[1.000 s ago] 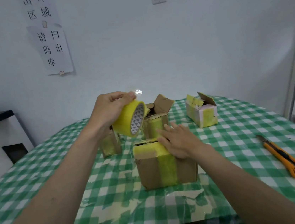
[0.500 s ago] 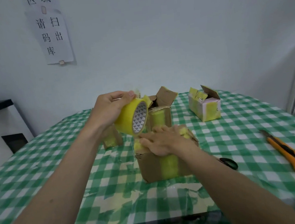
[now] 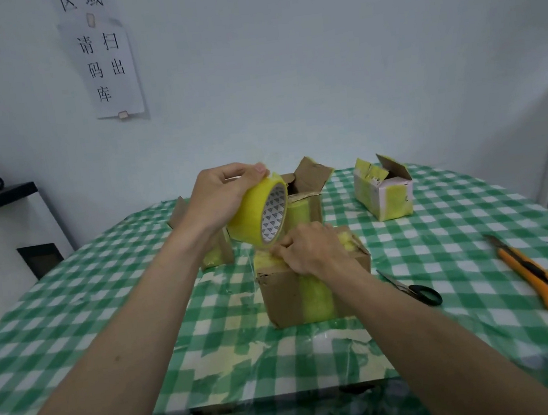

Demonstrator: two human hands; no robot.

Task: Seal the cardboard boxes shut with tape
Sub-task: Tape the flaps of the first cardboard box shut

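On green checked tablecloth (image 3: 104, 297): nearest cardboard box (image 3: 287, 298), right hand (image 3: 309, 249) on top, fingers apparently pinching tape there (partly hidden); left hand (image 3: 220, 200) gripping yellow tape roll (image 3: 259, 214) just above.

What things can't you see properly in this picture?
All in the head view:
- Top of the nearest box: covered by the right hand.
- Small box at the back: mostly behind the left hand and its wrist.
- Tape roll: its loose end is too fine to trace.
- Wall sign: top cut off by the edge.
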